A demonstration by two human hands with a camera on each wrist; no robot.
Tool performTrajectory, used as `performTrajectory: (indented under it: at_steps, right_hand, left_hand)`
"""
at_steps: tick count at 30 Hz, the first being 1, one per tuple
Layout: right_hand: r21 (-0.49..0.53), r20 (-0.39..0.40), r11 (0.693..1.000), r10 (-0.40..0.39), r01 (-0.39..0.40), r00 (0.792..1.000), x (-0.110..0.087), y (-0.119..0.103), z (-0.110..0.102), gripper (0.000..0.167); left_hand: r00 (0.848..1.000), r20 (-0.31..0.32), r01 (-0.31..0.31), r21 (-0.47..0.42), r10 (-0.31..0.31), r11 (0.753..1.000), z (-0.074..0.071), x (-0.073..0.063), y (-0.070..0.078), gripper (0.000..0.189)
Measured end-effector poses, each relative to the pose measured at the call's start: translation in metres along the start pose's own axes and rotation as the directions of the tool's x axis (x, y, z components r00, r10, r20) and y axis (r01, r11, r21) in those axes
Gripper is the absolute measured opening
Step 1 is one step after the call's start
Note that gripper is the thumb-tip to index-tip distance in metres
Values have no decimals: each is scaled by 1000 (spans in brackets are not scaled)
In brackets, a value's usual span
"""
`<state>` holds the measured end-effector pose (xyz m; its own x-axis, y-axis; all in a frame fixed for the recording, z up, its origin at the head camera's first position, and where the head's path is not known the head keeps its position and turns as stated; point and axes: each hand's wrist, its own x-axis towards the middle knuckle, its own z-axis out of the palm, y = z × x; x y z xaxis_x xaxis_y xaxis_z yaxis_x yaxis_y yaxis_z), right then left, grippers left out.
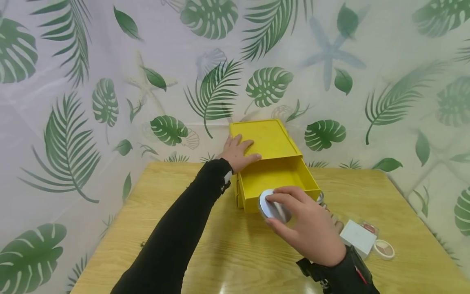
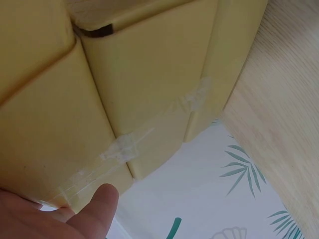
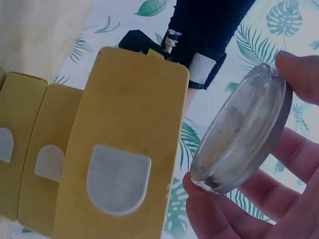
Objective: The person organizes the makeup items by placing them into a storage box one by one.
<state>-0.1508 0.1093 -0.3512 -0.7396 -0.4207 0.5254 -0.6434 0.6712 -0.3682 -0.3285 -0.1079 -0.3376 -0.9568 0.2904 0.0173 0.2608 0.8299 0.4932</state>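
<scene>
A small yellow drawer cabinet (image 1: 261,139) stands at the back of the table with its top drawer (image 1: 273,175) pulled out; the drawer's floor shows bare. My left hand (image 1: 238,154) rests on the cabinet's top left edge, fingers spread. In the left wrist view its fingertips lie along the cabinet's taped side (image 2: 149,84). Just in front of the drawer, my right hand (image 1: 312,230) grips a round silver compact (image 1: 269,206) by its rim, between thumb and fingers. The right wrist view shows the compact's clear, hollow-looking face (image 3: 239,129) tilted beside the drawer front (image 3: 134,119).
On the table (image 1: 169,183) to the right lie a white box (image 1: 358,237), a round two-tone powder pan (image 1: 383,249) and a small reddish makeup case (image 1: 369,227). More small items sit partly hidden behind my right hand. A leaf-print cloth (image 1: 227,53) hangs behind the table.
</scene>
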Motion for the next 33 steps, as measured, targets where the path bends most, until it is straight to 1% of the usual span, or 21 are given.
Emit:
performTrajectory:
  at_steps: [5,9,15,21,25,29,33]
  right_hand:
    - [-7,-1,999,-35,35,999,9,0,7,42]
    - [2,-4,999,-36,36,999,15,3,10,39]
    - [32,25,999,10,-10,1000,29,11,14,35]
    - [-22,62,998,62,-61,996,48,20,19,34]
    - [-22,82,996,92,-91,992,56,25,25,31]
    - [-22,125,992,128,-126,984,60,29,29,29]
    - [-10,214,991,133,-134,968,68,33,28,29]
  left_hand:
    - [1000,-11,-8,1,8,1000,1,-1,-1,70]
    - [1000,-8,-7,4,7,1000,2,-1,-2,71]
    - [1000,-7,-11,2,11,1000,2,-1,-1,72]
    - [1000,-18,-10,2,10,1000,1,0,-3,71]
    - [1000,-26,-14,-7,14,1000,1,0,-4,70]
    - [1000,-23,-16,-4,16,1000,3,-1,-4,71]
    - [1000,-24,-4,12,4,1000,3,-1,-3,71]
